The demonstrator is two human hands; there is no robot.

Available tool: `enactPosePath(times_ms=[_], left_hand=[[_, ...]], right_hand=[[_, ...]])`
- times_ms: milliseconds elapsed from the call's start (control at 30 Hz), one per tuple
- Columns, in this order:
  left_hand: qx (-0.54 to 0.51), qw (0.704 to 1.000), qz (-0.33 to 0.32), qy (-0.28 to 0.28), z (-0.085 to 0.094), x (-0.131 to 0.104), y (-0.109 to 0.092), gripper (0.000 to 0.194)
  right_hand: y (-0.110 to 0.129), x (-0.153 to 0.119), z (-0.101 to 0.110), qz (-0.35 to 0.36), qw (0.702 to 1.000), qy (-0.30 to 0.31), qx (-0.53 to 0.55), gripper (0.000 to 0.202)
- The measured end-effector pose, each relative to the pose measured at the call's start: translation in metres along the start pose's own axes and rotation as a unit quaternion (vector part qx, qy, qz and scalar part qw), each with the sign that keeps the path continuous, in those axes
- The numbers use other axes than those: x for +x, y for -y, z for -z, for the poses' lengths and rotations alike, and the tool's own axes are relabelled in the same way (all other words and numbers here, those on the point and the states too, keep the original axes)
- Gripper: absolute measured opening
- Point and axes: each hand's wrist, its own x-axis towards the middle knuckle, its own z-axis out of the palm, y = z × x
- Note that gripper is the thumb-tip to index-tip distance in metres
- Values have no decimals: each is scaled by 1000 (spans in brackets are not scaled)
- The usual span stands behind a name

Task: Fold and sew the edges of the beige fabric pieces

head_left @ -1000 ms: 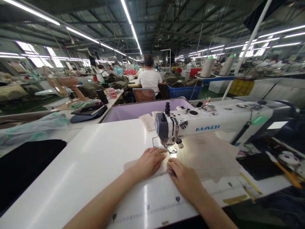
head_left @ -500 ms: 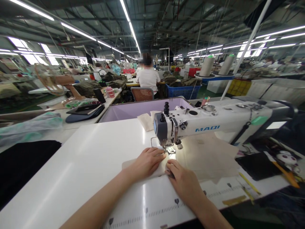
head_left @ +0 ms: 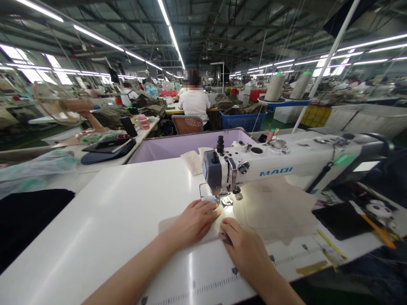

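Observation:
Under the needle area of a white sewing machine [head_left: 276, 163] lies a light beige fabric piece [head_left: 168, 223]. My left hand [head_left: 199, 218] rests flat on it, fingers stretched toward the presser foot [head_left: 226, 201]. Just right of it, at the front of the foot, my right hand [head_left: 243, 241] has its fingers curled, thumb side against the cloth. A small dark tool [head_left: 226, 238] shows under those fingers; most of it is hidden, so its kind is unclear. A larger beige fabric panel [head_left: 276, 207] spreads beneath the machine arm.
Right of the machine are a black pad [head_left: 343, 220], an orange-handled tool [head_left: 378, 231] and a yellow tape strip [head_left: 332, 243]. Thread cones [head_left: 275, 87] stand behind. A lilac bin [head_left: 187, 144] borders the table's far edge. A person in white [head_left: 193, 103] sits ahead.
The camera view has turned slightly, shifting the scene a little left. Both hands keep nearly the same place and pose by the presser foot.

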Motion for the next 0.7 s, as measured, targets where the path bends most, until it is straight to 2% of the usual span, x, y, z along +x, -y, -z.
enactPosePath(times_ms=[333,700], left_hand=[[4,1000,10,-8,2,3,6,37],[8,1000,0,-14,3,1,1,39]], right_hand=[[0,7,1,-10,1000,6,-8,19],[-2,2,-2,9,1000,-2,11,17]])
